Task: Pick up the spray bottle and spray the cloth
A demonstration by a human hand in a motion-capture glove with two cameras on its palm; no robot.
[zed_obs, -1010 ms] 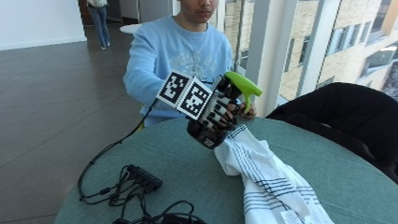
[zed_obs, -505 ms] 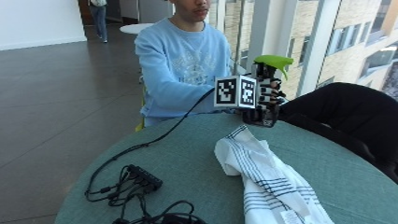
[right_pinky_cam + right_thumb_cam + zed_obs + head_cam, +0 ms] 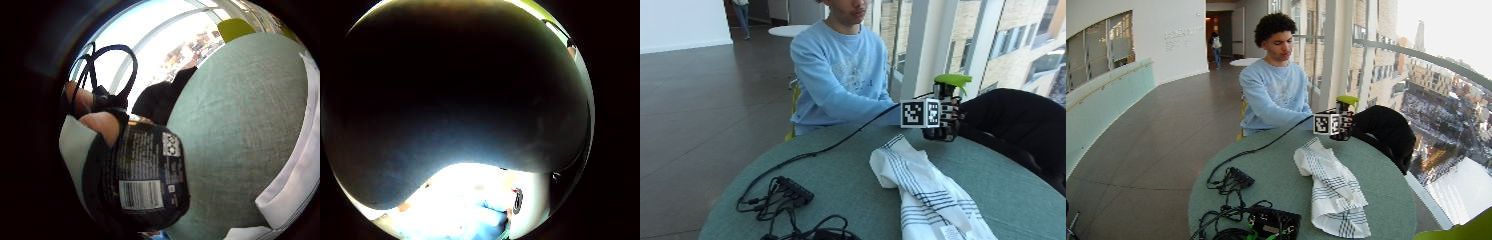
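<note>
1. Outside view: the right hand (image 3: 941, 116) is clenched round the spray bottle (image 3: 945, 100), holding it upright above the worktop (image 3: 840, 175) at the cloth's (image 3: 923, 187) one o'clock.
2. Palm view: the bottle's dark, stiff, glossy body (image 3: 142, 182) looks slippery; a hold high at the neck suits the trigger.
3. Since earlier, the bottle has moved farther from the cloth, toward the black chair (image 3: 1019, 120).

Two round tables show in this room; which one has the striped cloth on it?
The green table where the person sits, holding a spray bottle in the gloved right hand. The striped cloth lies on it. The small white table behind the person has no cloth.
</note>
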